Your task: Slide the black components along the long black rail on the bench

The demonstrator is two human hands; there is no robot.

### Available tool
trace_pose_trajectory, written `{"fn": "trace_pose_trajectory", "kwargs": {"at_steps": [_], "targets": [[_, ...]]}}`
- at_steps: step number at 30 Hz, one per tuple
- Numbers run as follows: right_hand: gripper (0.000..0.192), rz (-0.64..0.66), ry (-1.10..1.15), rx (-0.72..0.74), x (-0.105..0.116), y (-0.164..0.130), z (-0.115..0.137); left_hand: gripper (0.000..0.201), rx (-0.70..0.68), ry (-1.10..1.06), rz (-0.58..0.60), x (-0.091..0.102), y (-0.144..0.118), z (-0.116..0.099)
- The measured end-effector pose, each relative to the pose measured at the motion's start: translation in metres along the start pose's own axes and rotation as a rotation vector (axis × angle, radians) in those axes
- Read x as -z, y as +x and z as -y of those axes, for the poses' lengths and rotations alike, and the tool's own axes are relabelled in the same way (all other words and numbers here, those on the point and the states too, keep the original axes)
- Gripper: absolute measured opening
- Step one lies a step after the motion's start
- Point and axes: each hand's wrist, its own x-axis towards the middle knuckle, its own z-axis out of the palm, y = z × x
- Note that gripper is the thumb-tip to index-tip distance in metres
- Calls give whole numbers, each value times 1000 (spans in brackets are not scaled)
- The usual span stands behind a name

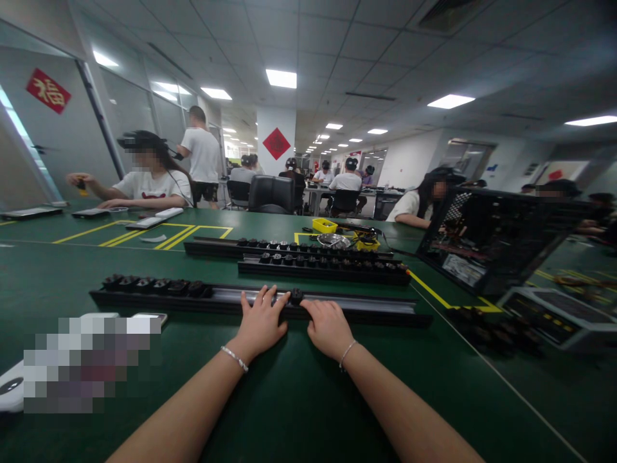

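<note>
A long black rail (376, 307) lies across the green table in front of me, with a pale shiny channel along it. A row of small black square parts (144, 283) fills its left end. One more small black part (297, 296) sits alone near the middle of the channel. My left hand (263, 321) rests with fingers spread over the rail, its index fingertip at this part's left side. My right hand (330, 326) is on the other side, fingers stretched out and fingertips close against the part. Its thumb is partly hidden. Neither hand wraps around anything.
Two more black rails with parts (322, 267) lie beyond. Yellow trays (324, 226) and a round metal dish (333, 241) stand behind them. At right are an open computer case (496, 238) and a power supply (563, 315). Phones (149, 321) lie left; co-workers sit across the table.
</note>
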Motion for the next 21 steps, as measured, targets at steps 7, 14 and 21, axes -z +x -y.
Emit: {"fn": "trace_pose_trajectory", "kwargs": {"at_steps": [7, 14, 21], "targets": [[43, 0, -1, -1, 1, 1, -3, 61, -16, -4, -17, -1, 0, 1], [43, 5, -11, 3, 2, 1, -3, 61, -2, -8, 6, 1, 0, 1], [43, 7, 2, 0, 2, 1, -3, 60, -15, -11, -15, -2, 0, 3]]}}
